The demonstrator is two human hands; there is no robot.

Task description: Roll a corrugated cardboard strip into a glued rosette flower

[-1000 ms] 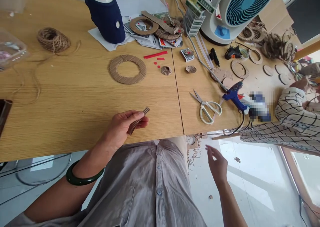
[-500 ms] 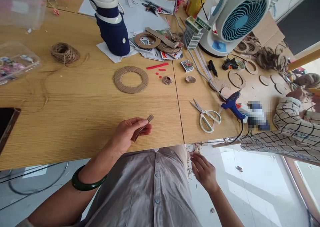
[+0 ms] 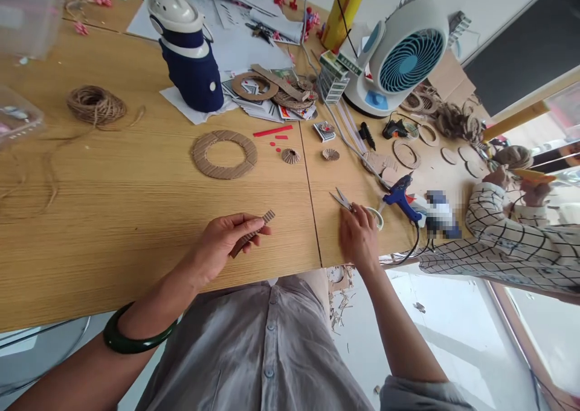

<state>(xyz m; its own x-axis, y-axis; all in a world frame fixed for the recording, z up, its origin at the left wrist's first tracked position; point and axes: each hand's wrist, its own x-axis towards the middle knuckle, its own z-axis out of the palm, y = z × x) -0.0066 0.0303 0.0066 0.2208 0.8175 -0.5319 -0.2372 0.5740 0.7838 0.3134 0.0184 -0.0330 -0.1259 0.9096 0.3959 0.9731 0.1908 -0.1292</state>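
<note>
My left hand (image 3: 235, 236) is closed, pinching a small strip of corrugated cardboard (image 3: 268, 217) between thumb and fingers just above the table. My right hand (image 3: 361, 236) lies over the scissors (image 3: 343, 199), its fingers curled about them near the pivot. The blades point away to the left, and part of a pale handle shows beside the fingers; the rest is hidden. A corrugated cardboard ring (image 3: 224, 172) lies beyond my left hand. Near it are a pleated cardboard piece (image 3: 290, 156), another pleated piece (image 3: 331, 155) and a red strip (image 3: 272, 131) with small red bits.
A blue glue gun (image 3: 401, 196) with a cord lies right of the scissors. Behind stand a navy-covered bottle (image 3: 193, 75), a white fan (image 3: 410, 48) and stacked papers. A twine coil (image 3: 96, 106) sits at left. A co-worker's checked sleeve (image 3: 487, 208) is at right.
My right hand has risen from below the table edge onto the scissors. My left hand still pinches the cardboard strip. The whole view has shifted slightly.
</note>
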